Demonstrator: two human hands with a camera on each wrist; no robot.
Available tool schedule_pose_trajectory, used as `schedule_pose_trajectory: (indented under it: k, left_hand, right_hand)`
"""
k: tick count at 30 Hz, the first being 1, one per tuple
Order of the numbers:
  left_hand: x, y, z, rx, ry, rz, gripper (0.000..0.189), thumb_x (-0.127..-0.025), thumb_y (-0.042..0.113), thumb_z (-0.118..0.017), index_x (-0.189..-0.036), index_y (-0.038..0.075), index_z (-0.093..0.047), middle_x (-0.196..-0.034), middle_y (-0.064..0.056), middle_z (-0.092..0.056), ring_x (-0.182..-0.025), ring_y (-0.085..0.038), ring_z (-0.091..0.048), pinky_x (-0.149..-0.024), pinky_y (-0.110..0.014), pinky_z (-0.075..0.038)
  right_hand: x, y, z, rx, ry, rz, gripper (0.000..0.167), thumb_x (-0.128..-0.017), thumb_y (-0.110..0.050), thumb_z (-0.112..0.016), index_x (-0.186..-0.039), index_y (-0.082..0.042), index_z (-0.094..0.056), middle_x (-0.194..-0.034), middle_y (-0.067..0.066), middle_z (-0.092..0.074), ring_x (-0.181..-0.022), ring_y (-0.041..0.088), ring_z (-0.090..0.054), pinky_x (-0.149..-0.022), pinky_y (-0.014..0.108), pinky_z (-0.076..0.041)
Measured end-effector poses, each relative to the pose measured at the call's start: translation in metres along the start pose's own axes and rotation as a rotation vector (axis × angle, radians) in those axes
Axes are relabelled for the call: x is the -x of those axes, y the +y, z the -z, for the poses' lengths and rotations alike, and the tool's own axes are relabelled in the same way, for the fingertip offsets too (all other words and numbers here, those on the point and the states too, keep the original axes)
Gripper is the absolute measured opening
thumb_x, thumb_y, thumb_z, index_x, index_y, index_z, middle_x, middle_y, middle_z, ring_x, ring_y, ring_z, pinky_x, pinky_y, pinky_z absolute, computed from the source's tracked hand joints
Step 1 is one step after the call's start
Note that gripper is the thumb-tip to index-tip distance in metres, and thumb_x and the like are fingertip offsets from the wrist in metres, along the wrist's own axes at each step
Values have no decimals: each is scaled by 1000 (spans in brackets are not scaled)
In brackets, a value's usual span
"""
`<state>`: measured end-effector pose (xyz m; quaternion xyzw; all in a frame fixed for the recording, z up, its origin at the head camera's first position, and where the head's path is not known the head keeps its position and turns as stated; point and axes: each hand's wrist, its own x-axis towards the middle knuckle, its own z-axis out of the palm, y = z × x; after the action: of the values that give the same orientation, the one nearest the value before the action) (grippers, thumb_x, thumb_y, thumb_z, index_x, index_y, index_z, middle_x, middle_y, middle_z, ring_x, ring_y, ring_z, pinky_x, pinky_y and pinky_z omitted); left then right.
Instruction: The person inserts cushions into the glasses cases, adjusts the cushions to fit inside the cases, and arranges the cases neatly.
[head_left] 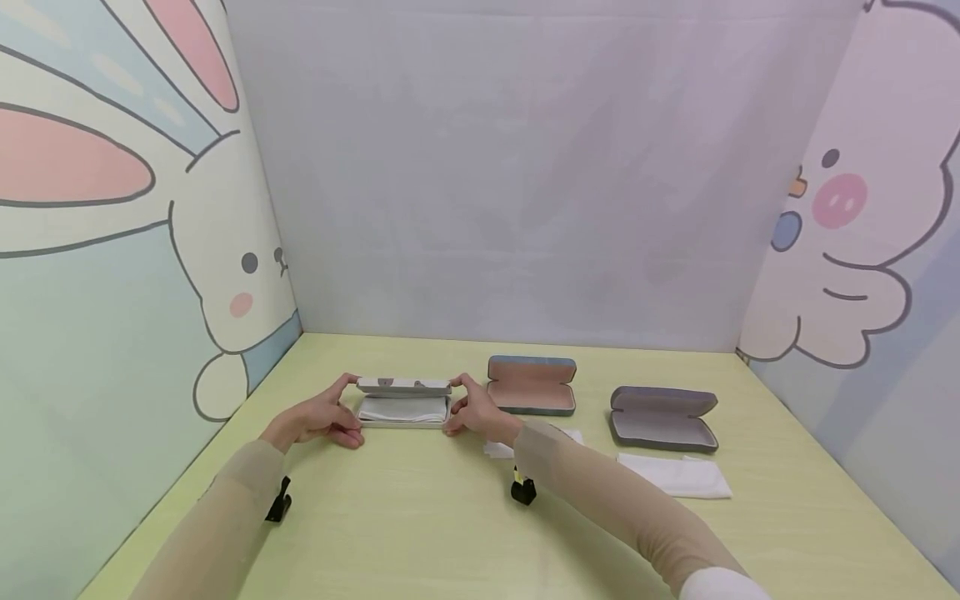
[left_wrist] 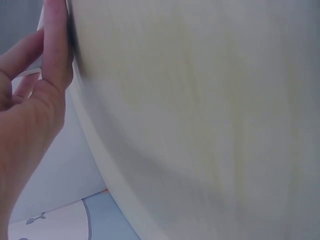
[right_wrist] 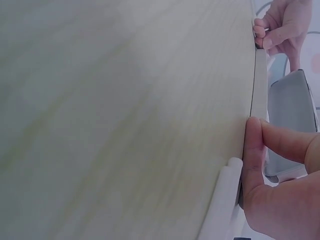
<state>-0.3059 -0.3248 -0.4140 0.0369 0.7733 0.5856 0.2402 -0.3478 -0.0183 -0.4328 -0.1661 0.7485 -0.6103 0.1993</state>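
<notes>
A glasses case (head_left: 405, 423) with a pale patterned lid (head_left: 403, 385) lies on the table with its lid partly raised. Inside it is a folded white cloth (head_left: 403, 408). At the case's left end, my left hand (head_left: 322, 414) has one finger at the lid's corner and others low by the base. My right hand (head_left: 477, 412) grips the right end the same way, a finger up at the lid and others at the front corner. Seen from the right wrist, the right hand (right_wrist: 280, 180) pinches the case's pale front edge (right_wrist: 259, 85), and the left hand (right_wrist: 287, 27) is at the far end.
Right of the hands stand two more open glasses cases, one with a pink lining (head_left: 531, 393) and one dark grey (head_left: 663, 421). A folded white cloth (head_left: 675, 477) lies before the grey case. Another white cloth (head_left: 498, 451) is partly behind my right forearm. Walls border the yellow table (head_left: 405, 517).
</notes>
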Motion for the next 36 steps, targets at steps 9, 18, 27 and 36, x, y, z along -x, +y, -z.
schedule_pose_trajectory:
  k: [9, 18, 27, 36]
  left_hand:
    - [-1, -1, -1, -14, -1, -12, 73, -94, -7, -50, -142, 19, -1, -86, -18, -70, -74, -23, -72, -71, -36, -63]
    - [0, -1, -1, -23, 8, -26, 71, -94, -8, -47, -143, 18, -2, -86, -19, -68, -73, -23, -72, -70, -36, -63]
    - [1, 1, -3, -17, -20, -35, 67, -93, -9, -48, -140, 20, -9, -82, -17, -69, -70, -22, -71, -72, -36, -63]
    - [0, -1, -3, -35, -9, -41, 68, -93, -9, -47, -142, 17, -8, -83, -18, -66, -72, -22, -71, -71, -36, -63]
  right_hand:
    - [-1, 2, -1, -11, 10, -8, 72, -76, 21, -65, -137, -9, -38, -81, 9, -47, -62, 20, -61, -60, 31, -61]
    - [2, -1, -2, -2, 11, -2, 71, -76, 20, -66, -136, -8, -39, -81, 9, -48, -62, 20, -61, -62, 33, -62]
    - [1, -1, -1, -2, 10, -3, 70, -76, 19, -66, -136, -8, -41, -82, 9, -47, -63, 19, -60, -63, 32, -62]
    - [1, -1, -2, -19, 10, 3, 68, -76, 20, -66, -134, -6, -42, -81, 10, -46, -62, 20, -58, -60, 32, -61]
